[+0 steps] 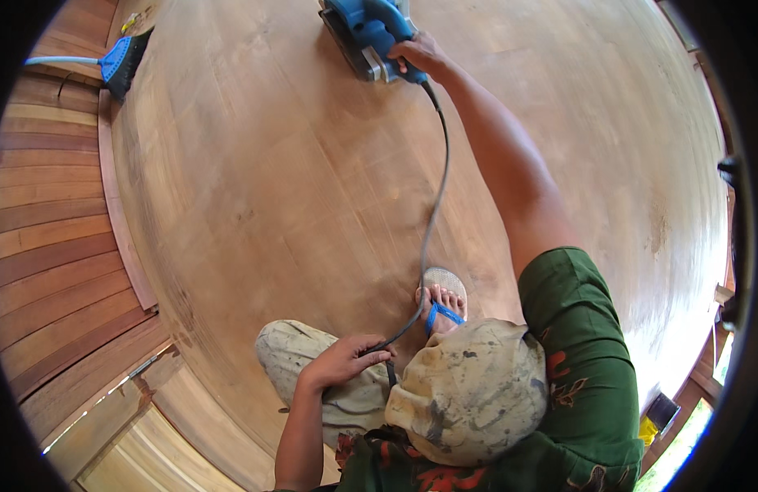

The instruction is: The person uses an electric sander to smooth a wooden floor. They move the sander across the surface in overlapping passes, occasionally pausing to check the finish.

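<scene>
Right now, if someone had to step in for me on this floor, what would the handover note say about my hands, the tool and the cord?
Right hand: arm stretched forward, gripping the rear handle of the blue power sander, which sits flat on the pale wooden floor.
Left hand: resting on the left knee, fingers closed on the grey power cord, holding its slack off the boards.
The cord runs from the sander back past the sandalled foot.
A blue broom lies at the far left edge.
Done: the wide panel looks pale and dusty.
Left: the darker planks on the left appear untouched.
</scene>
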`<state>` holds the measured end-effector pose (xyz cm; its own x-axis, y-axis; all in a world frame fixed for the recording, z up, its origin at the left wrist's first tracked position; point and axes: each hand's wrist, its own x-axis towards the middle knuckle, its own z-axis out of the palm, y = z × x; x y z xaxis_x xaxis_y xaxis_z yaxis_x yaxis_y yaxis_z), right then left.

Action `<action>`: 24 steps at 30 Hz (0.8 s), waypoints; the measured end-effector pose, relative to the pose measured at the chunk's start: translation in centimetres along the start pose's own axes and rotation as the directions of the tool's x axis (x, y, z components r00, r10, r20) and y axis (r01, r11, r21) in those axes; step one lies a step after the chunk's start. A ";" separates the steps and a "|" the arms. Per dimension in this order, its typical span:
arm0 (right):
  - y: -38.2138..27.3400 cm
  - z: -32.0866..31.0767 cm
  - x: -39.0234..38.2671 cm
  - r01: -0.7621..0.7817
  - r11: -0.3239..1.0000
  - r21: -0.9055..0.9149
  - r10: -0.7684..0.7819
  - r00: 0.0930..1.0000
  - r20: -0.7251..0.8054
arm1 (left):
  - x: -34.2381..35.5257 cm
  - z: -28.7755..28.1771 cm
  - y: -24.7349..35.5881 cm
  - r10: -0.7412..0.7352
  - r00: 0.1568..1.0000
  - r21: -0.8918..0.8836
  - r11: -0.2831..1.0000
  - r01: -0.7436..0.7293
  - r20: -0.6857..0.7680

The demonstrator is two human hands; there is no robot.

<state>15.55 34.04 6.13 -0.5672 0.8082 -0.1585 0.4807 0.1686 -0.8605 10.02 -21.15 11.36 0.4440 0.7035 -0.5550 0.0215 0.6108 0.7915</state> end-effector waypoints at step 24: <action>10.1 8.5 -15.1 -0.235 0.951 0.200 0.239 0.971 0.002 | -7.6 -12.8 -7.8 0.076 0.891 -0.400 0.874 -0.275 -0.448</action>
<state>23.32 18.74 -4.30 -0.4369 0.8240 -0.3608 0.4569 -0.1422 -0.8781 -4.95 -26.61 6.12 -0.0047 0.8357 -0.5492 -0.4615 0.4854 0.7426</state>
